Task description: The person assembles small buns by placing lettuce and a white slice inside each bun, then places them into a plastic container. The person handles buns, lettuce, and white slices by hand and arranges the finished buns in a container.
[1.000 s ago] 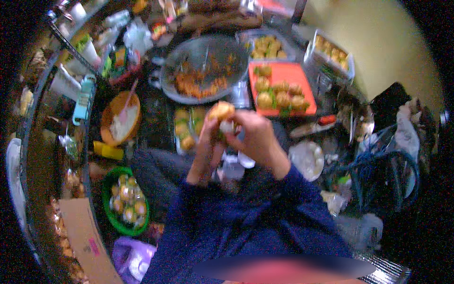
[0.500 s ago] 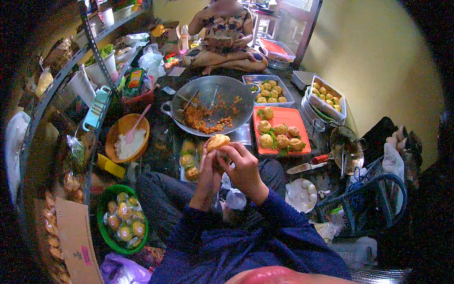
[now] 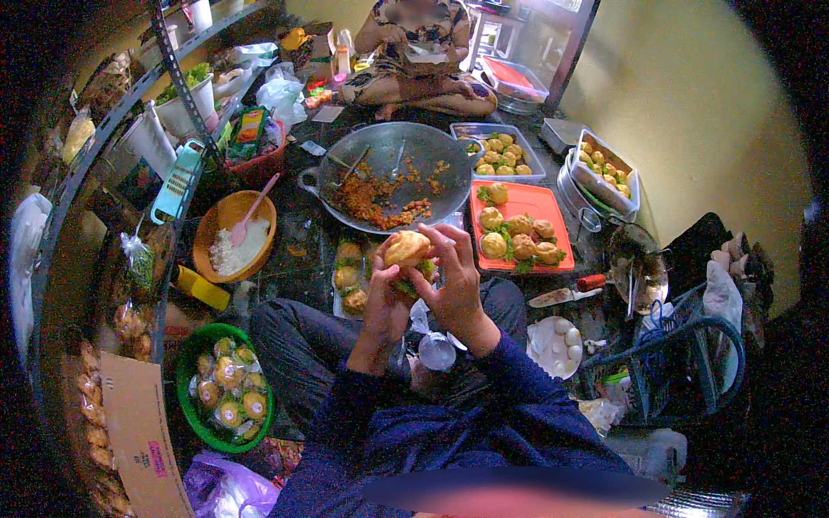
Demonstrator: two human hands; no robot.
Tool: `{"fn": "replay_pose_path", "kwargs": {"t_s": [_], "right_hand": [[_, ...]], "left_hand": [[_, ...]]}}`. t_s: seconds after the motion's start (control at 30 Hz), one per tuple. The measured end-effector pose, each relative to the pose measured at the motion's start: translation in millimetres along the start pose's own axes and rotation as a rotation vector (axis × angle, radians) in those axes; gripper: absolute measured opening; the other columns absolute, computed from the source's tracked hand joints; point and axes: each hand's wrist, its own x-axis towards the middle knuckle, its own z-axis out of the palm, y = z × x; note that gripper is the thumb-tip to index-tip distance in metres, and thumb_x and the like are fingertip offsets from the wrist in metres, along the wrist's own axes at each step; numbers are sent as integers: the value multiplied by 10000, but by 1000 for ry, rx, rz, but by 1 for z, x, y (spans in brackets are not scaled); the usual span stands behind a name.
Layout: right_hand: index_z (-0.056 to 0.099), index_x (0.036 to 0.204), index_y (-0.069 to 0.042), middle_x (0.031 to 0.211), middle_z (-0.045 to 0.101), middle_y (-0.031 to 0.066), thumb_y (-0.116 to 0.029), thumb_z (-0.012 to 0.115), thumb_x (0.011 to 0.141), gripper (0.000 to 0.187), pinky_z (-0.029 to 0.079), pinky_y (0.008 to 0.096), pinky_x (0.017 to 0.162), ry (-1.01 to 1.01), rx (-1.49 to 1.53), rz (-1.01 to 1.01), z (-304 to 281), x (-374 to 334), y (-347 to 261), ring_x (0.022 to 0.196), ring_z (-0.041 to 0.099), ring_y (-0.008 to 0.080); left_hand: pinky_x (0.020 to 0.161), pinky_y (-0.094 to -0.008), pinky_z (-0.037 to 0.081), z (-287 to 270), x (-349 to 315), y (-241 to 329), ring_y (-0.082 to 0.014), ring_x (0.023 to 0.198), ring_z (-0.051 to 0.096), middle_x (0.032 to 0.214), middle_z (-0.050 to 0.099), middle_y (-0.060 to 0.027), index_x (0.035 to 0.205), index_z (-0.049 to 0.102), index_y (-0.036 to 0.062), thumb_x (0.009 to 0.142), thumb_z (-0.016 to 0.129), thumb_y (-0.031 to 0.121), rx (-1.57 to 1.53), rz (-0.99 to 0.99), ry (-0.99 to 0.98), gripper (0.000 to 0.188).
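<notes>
While both hands are brought together in front of the wok (image 3: 371,142), the golden bread roll (image 3: 406,249) sits between them, above the person's lap and near the wok's lower rim. Left hand (image 3: 384,302): closed around the roll from the left and below. Right hand (image 3: 456,289): at the roll's right side, fingers bent; contact partly hidden, so cannot tell whether it grips. Some green leaf (image 3: 401,283) shows between the hands.

Labels and print: stuffed buns (image 3: 228,371) in the green basket (image 3: 185,406) are in clear wrap, several with pale round labels (image 3: 230,413); lettering too small to read. Cardboard carton (image 3: 134,406), lower left, bears a pink printed patch (image 3: 156,458) and small dark marks beside it; not legible. Green-and-yellow packet (image 3: 249,127) stands in the red basket (image 3: 269,158); wording unclear.

Nearby: orange-brown filling (image 3: 376,203) lies in the wok. Filled buns (image 3: 520,224) with leaves rest on the orange tray (image 3: 540,197), right of the wok.
</notes>
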Motion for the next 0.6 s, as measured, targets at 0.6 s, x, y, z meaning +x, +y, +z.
{"fn": "replay_pose_path", "kwargs": {"t_s": [0.6], "right_hand": [[631,1069,-85,1058,597,97,-76,720,679,400,457,385,847,-216,-94,-201,-9,3,32,983,554,294]], "left_hand": [[923,-452,480,-10,6,-8,-246,1161,503,1301,437,-103,1414,216,139,986,435,316,2,-27,88,513]]}}
